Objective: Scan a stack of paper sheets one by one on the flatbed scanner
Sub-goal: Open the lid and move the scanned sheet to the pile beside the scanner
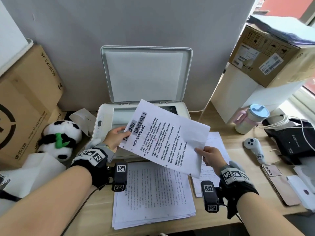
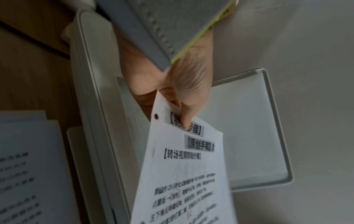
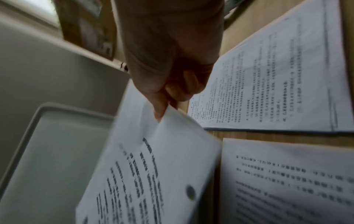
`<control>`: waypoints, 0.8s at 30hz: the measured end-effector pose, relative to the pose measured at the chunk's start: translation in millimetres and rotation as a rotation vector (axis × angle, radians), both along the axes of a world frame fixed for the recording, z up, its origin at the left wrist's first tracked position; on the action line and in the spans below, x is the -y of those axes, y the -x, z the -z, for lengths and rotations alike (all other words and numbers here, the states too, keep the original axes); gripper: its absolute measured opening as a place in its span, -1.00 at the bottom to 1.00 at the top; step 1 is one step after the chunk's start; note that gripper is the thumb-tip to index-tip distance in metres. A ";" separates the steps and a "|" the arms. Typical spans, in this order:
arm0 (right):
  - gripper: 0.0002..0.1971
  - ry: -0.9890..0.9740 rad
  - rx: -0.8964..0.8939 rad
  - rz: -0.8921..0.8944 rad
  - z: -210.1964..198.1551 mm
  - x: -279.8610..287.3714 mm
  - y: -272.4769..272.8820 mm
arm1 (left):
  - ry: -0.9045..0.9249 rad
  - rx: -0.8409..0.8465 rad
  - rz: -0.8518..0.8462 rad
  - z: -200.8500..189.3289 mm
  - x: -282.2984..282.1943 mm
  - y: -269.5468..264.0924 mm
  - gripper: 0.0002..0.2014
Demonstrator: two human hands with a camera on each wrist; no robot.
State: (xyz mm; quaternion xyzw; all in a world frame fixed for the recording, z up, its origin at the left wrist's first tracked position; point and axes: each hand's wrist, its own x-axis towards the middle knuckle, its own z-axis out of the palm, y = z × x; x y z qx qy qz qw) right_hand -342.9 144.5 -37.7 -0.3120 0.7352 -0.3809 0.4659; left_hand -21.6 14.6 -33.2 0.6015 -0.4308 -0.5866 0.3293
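A printed sheet (image 1: 163, 138) hangs tilted above the front of the white flatbed scanner (image 1: 104, 116), printed side up. My left hand (image 1: 117, 135) pinches its top-left corner, thumb on the heading (image 2: 184, 119). My right hand (image 1: 210, 155) pinches its lower right edge (image 3: 162, 112). The scanner lid (image 1: 144, 74) stands raised against the wall, and part of the glass (image 1: 121, 116) shows behind the sheet. A stack of printed sheets (image 1: 153, 193) lies on the desk in front of the scanner. A second pile of sheets (image 1: 214, 142) lies to its right.
A panda plush (image 1: 59, 138) and cardboard boxes (image 1: 29, 103) sit left of the scanner. On the right stand a lidded cup (image 1: 250, 120), a white controller (image 1: 254, 147), a phone (image 1: 279, 183), a black device with cables (image 1: 293, 138), and a stacked cardboard box (image 1: 272, 53).
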 end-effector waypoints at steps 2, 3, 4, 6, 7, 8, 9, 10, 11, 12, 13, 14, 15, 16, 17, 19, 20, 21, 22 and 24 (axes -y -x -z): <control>-0.72 0.060 0.058 0.116 1.8 -8.6 5.6 | -0.052 -0.102 0.015 -5.8 -4.5 11.2 -0.87; -0.76 0.091 0.106 0.190 4.0 -11.9 8.8 | -0.096 -0.169 0.045 -8.5 -7.0 15.5 -0.81; -0.80 0.116 0.159 0.273 5.2 -15.3 11.7 | -0.147 -0.221 0.104 -10.4 -9.4 19.0 -0.73; -0.84 0.138 0.266 0.427 11.5 -22.1 19.7 | -0.239 -0.232 0.272 -14.3 -16.5 25.1 -0.65; -0.84 0.135 0.295 0.493 15.1 -24.8 23.5 | -0.284 -0.208 0.371 -14.2 -20.2 27.2 -0.64; -0.83 0.127 0.314 0.548 17.5 -28.2 26.3 | -0.332 -0.179 0.472 -13.9 -24.8 29.3 -0.65; -0.81 0.122 0.324 0.600 21.7 -30.8 29.9 | -0.377 -0.140 0.569 -10.9 -28.4 30.7 -0.64; -0.80 0.119 0.333 0.650 26.8 -33.7 33.0 | -0.419 -0.103 0.650 -6.5 -32.3 31.5 -0.63; -0.79 0.110 0.336 0.693 32.0 -37.2 34.4 | -0.453 -0.065 0.710 -0.5 -36.2 32.4 -0.63; -0.79 0.099 0.331 0.727 36.1 -40.4 34.4 | -0.477 -0.031 0.745 5.3 -40.8 33.5 -0.64; -0.78 0.081 0.316 0.740 40.9 -43.6 35.2 | -0.497 0.000 0.760 12.9 -45.9 34.2 -0.66; -0.77 0.052 0.299 0.763 47.1 -47.1 36.2 | -0.514 0.017 0.759 20.3 -50.8 34.8 -0.68; -0.75 0.010 0.285 0.788 55.5 -50.0 38.3 | -0.537 0.028 0.745 28.6 -56.4 34.9 -0.70; -0.75 -0.022 0.293 0.797 59.1 -52.1 38.4 | -0.549 0.040 0.735 35.5 -62.0 34.9 -0.71; -0.77 -0.084 0.238 0.756 64.7 -53.7 39.4 | -0.564 0.059 0.718 42.5 -67.9 34.7 -0.72; -0.75 -0.259 0.069 0.663 65.9 -58.9 34.6 | -0.577 0.115 0.633 55.7 -76.5 33.8 -0.76; -0.67 -0.375 -0.232 0.485 72.6 -69.1 30.7 | -0.598 0.134 0.535 65.8 -79.6 32.8 -0.78; -0.61 -0.438 -0.428 0.334 73.8 -72.0 27.3 | -0.595 0.147 0.417 74.1 -80.4 31.2 -0.80; -0.57 -0.476 -0.487 0.238 73.4 -74.1 24.6 | -0.572 0.158 0.304 79.9 -79.6 28.4 -0.81; -0.52 -0.585 -0.519 0.215 71.0 -74.4 19.6 | -0.532 0.168 0.128 89.5 -77.2 22.9 -0.83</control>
